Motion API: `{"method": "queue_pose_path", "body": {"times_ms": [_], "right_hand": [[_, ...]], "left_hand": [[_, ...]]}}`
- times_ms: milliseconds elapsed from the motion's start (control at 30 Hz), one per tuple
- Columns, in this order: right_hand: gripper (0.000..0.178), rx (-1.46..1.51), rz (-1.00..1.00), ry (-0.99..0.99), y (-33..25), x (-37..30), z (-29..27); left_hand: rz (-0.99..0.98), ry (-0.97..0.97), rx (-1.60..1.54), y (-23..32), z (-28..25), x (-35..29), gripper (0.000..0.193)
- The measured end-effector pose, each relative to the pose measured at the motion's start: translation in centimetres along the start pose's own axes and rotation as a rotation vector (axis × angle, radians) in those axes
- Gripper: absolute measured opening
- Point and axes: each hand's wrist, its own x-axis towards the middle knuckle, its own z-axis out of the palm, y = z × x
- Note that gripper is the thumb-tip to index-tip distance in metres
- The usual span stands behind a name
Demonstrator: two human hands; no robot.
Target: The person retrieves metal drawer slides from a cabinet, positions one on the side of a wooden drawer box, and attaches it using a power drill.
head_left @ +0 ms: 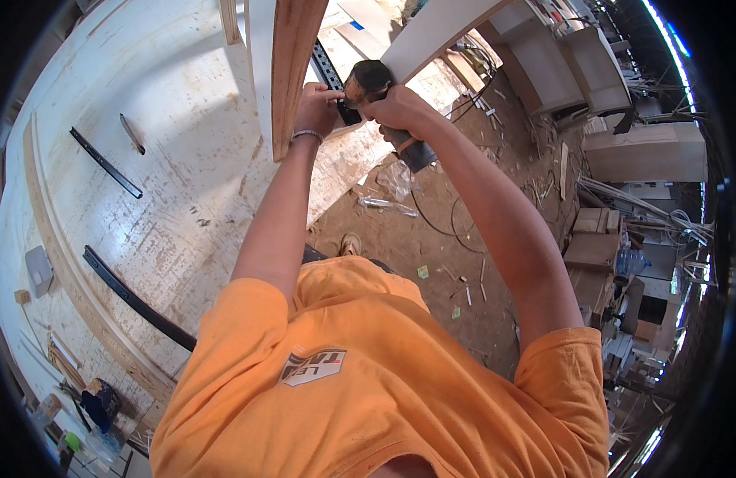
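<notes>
My right hand (404, 110) is wrapped round the grip of a dark cordless drill (370, 78), whose battery (416, 154) hangs below my fist. The drill's nose points left, toward my left hand (315, 110). That hand is closed, its fingertips pinched by the drill's nose; what they hold, if anything, is too small to make out. Just beyond the fingers runs a black perforated drawer slide (326, 65), lying along a white board. An upright panel with a bare wood edge (295, 72) stands close to the left of my left wrist.
Black slide rails (105, 162) lie on the scuffed white worktop (193, 167) to the left, with a long wooden strip (53, 227). Another white panel (440, 33) rises at the upper right. A cable (436, 227) and wood scraps litter the floor; boards and boxes (595, 239) stand right.
</notes>
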Motion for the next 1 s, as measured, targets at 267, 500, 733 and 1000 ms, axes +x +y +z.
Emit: {"method": "queue_pose_path", "body": {"times_ms": [267, 500, 733, 1000], "right_hand": [[0.027, -0.072, -0.028, 0.031, 0.7, -0.4, -0.2], [0.033, -0.074, -0.001, 0.02, 1.9, -7.2, -2.1], [0.022, 0.31, 0.081, -0.012, 8.8, -15.0, -0.9], [0.021, 0.691, 0.113, 0.067, 15.7, -20.1, 0.1]], "left_hand": [[0.012, 0.009, -0.061, 0.7, -0.1, 0.1, 0.022], [0.103, -0.077, -0.034, 1.6, -0.8, -0.7, 0.02], [0.069, -0.348, 0.345, 4.7, -2.0, 0.4, 0.019], [0.221, -0.516, 0.677, 5.2, -0.7, 2.7, 0.016]]}}
